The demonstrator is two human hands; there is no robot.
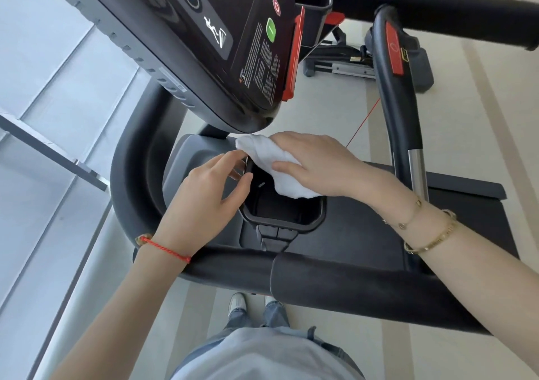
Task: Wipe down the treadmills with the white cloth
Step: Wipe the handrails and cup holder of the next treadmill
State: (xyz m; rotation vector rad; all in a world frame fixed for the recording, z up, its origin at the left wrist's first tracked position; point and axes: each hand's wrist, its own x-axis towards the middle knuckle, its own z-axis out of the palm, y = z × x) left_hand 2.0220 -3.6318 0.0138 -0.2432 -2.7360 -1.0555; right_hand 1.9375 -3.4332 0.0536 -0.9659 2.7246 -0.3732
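One white cloth (277, 166), bunched into a soft wad, lies across the far rim of the black cup holder (283, 204) in the treadmill's console tray (186, 158). It looks clean and dry as far as can be seen, thick like towelling, with one corner poking out beyond the fingertips toward the underside of the display console (204, 44) and another fold sagging into the holder's mouth. The right hand (318, 163) covers it, fingers (287, 165) spread fairly flat and pressing the cloth down onto the rim, thumb along its near edge. Just left of those fingers, the left hand (204, 198) rests on the holder's left rim, fingers loosely curled with the tips hooked over the edge, seemingly steadying it; whether they actually pinch the rim is hard to tell.

By my reading, the wiping is at the tray and cup holder stage of this machine. No streaks or damp marks show which surfaces are already done, so progress cannot be judged beyond that. Nearer than the hands, the padded front handlebar (335, 280) shows no sign either way; to the right of the fingers rises a side handrail (396, 93) with a red tab. Further equipment (335, 64) stands on the floor beyond, so more wiping likely remains. A red bracelet circles the left wrist, gold ones the right.
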